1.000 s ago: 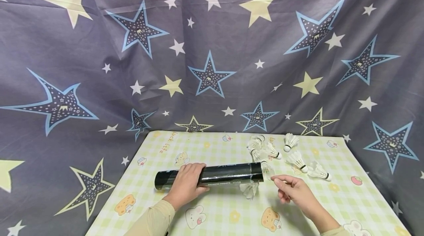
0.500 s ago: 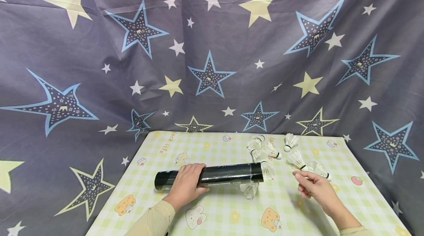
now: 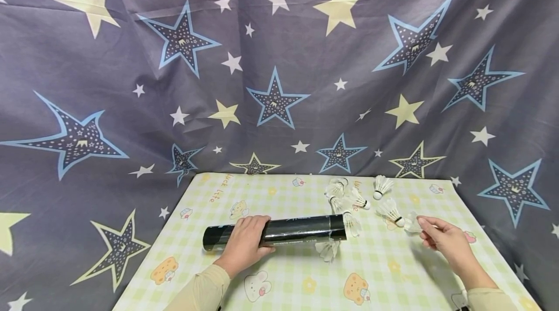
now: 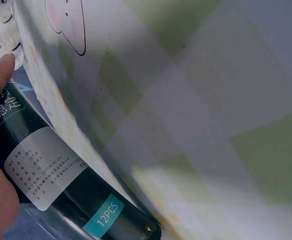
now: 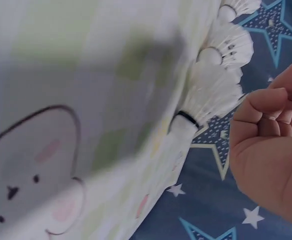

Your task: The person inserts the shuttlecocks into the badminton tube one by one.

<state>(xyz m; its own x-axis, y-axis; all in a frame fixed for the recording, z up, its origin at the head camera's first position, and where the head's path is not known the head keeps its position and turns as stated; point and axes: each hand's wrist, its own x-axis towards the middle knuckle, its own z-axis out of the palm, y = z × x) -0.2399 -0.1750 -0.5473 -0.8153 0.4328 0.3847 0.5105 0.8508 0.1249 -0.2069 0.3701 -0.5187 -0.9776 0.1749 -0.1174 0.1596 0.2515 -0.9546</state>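
My left hand [image 3: 245,242] grips a black shuttlecock tube [image 3: 303,230] lying sideways on the table. In the left wrist view the tube [image 4: 98,192] shows a white label and "12PCS" on a teal patch. At the right, my right hand [image 3: 445,243] is over the cork end of a white feather shuttlecock [image 3: 411,224], hiding that end in the head view. Its fingers are loosely bent, thumb near the forefinger. From the right wrist, this shuttlecock [image 5: 205,95] with its black band appears apart from the hand [image 5: 270,135], and nothing shows in the fingers.
Several more shuttlecocks lie on the back right of the table, such as one [image 3: 383,187] near the rear edge. Another shuttlecock [image 3: 327,251] lies partly behind the tube. A green-checked cloth [image 3: 305,272] covers the table; a starry curtain [image 3: 279,49] hangs behind.
My right hand has moved right, from beside the tube's right end to the rightmost shuttlecock. The left hand and the tube have stayed in place.
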